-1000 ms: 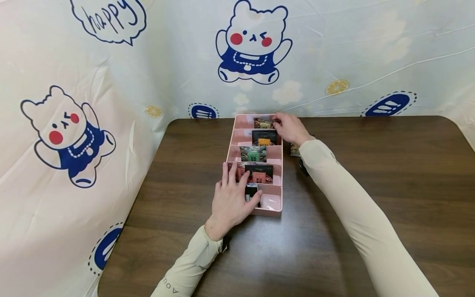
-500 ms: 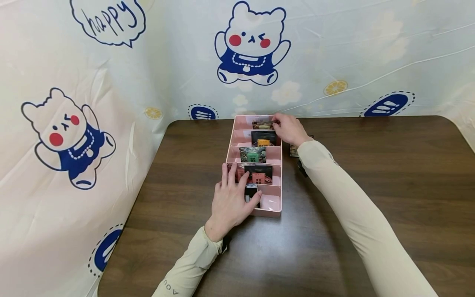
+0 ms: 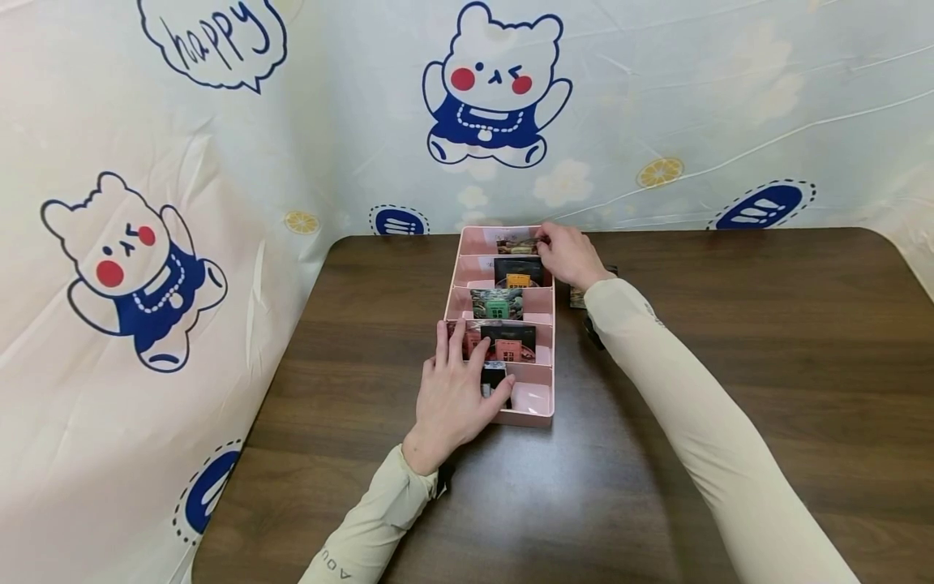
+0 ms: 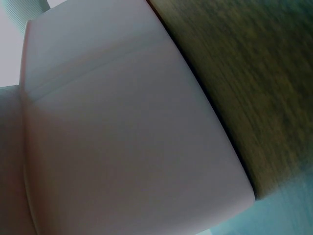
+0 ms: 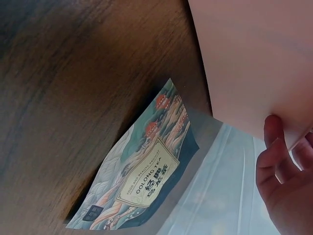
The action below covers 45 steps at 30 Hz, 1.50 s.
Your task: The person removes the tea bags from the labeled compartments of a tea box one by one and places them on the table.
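A long pink box with five compartments in a row holds flat printed sachets. At its far end my right hand reaches over the right rim, its fingertips pinching the right end of a brownish tea sachet. In the right wrist view, fingers of that hand curl at the rim and one touches the outer wall. My left hand rests over the near left side, its fingers spread across a red sachet. The left thumb lies over the nearest compartment, partly hiding a black-and-white sachet.
Between these, a black-and-yellow sachet and a green sachet stand in the middle compartments. An oolong tea sachet lies on the wooden table right of the box. A patterned cloth hangs behind.
The brownish sachet at my right fingertips sits slightly lower in the far compartment than a second ago. Both hands stay almost in place.
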Motion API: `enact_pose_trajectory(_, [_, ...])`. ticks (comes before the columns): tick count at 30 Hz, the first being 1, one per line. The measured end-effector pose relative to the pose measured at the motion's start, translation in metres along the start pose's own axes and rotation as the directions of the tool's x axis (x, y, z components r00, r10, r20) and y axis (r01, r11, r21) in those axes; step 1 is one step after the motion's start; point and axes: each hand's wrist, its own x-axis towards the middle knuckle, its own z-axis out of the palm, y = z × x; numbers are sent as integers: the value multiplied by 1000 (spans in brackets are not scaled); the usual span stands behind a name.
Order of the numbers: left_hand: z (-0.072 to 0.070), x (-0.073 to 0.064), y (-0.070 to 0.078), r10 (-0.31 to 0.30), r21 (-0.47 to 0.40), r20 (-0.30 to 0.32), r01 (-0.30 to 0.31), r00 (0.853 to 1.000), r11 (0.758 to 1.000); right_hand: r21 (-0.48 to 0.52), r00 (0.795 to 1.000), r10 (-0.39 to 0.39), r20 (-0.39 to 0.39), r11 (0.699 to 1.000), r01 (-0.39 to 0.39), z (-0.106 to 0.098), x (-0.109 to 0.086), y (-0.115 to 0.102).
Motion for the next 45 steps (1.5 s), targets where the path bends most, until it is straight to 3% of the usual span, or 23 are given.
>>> enact_pose_trajectory(20, [-1,0,1,-13,-9,19,13,1000,1000,21,1000,-2,15,1000,2,0,-4,0])
enact_pose_trajectory(45, [1,1,1,-21,-7,18,21,1000,1000,69,997,-59,-44,996,62,-11,-11,0])
